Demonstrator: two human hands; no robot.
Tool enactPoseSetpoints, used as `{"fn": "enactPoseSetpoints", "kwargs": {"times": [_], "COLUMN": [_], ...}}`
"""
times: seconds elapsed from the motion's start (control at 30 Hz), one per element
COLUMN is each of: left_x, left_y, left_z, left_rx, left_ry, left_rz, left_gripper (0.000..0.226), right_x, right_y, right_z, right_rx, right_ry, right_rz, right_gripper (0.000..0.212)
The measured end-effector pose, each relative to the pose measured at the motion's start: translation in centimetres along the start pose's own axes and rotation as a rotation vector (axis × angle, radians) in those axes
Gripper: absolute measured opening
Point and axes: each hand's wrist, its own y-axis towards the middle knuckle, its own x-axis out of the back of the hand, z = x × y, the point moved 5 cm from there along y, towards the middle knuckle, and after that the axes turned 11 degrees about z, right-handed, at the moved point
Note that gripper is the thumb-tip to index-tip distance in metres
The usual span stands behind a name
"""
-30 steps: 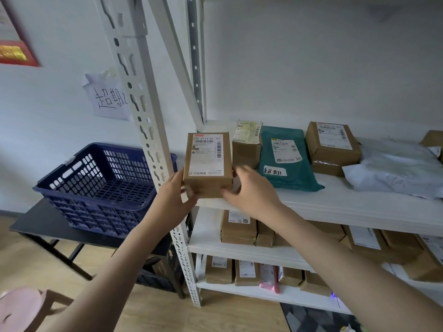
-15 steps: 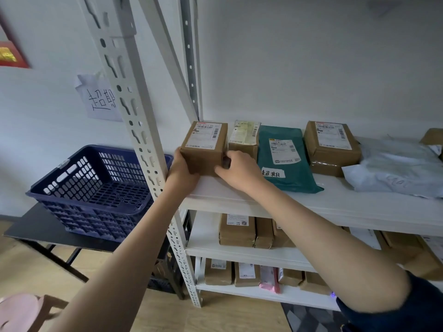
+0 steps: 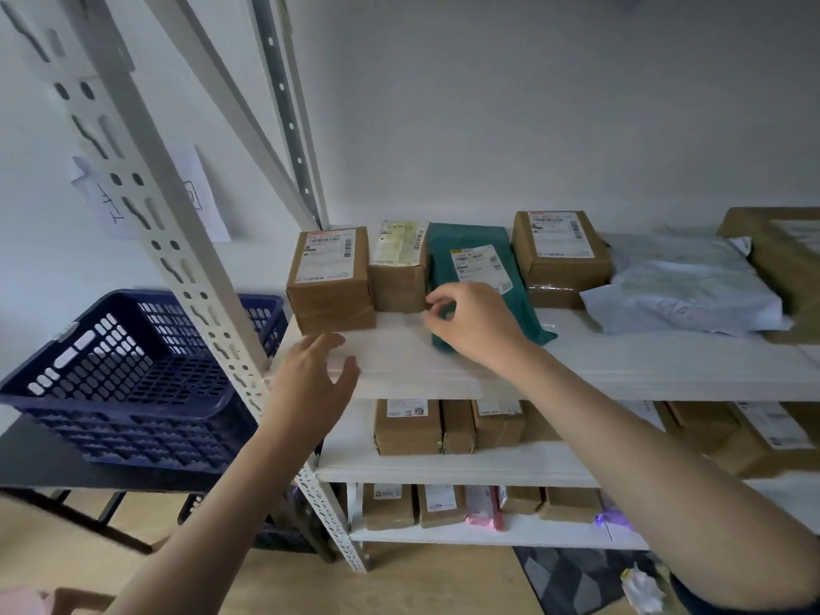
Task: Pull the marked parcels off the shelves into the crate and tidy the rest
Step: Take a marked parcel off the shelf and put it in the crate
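A dark green mailer [image 3: 477, 255] with a white label lies on the top shelf [image 3: 621, 361] between brown boxes. My right hand [image 3: 470, 326] rests over its near left part, thumb and fingers curled round its left edge. At the shelf's left end stands a brown box [image 3: 330, 281] with its label facing up and no hand on it. My left hand [image 3: 310, 379] hovers open at the front edge just below that box, holding nothing. The blue crate [image 3: 124, 379] sits to the left on a black table [image 3: 35, 463]; nothing shows inside it.
A second brown box [image 3: 399, 277], a third [image 3: 561, 255] and a white poly bag [image 3: 683, 295] share the top shelf. Several brown parcels fill the two lower shelves. A slotted white upright [image 3: 177, 241] stands between crate and shelf.
Both hands set the brown box down at the shelf's left end and let go. My right hand moved right onto the green mailer; my left hand dropped back to the shelf edge.
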Motion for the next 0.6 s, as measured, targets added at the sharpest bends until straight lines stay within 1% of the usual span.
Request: {"fn": "enactPoseSetpoints", "kwargs": {"times": [0.1, 0.2, 0.27, 0.37, 0.47, 0.6], "left_x": [-1.1, -2.2, -2.7, -2.7, -2.4, -2.2], "left_y": [1.3, 2.8, 3.7, 4.5, 4.7, 5.4], "left_z": [-3.4, -5.0, -5.1, -4.3, -3.3, -3.0], "left_rx": [-0.091, -0.124, -0.124, -0.076, -0.070, -0.066], "left_ry": [-0.048, -0.024, -0.011, -0.004, -0.008, -0.016], "left_rz": [0.064, 0.103, 0.118, 0.117, 0.100, 0.077], "left_gripper": [0.035, 0.038, 0.036, 0.031, 0.034, 0.033], "right_x": [0.4, 0.4, 0.3, 0.1, 0.0, -0.2], "right_y": [0.4, 0.9, 1.1, 1.6, 2.0, 2.7], "right_z": [-0.7, -0.9, -0.9, -1.0, -1.2, -1.3], "right_rx": [-0.016, -0.024, -0.027, -0.039, -0.051, -0.070], "right_ry": [-0.006, -0.068, -0.120, -0.159, -0.186, -0.235], "right_rz": [-0.023, -0.021, -0.009, 0.008, 0.011, 0.021], "right_gripper": [0.034, 0.037, 0.038, 0.037, 0.038, 0.039]}}
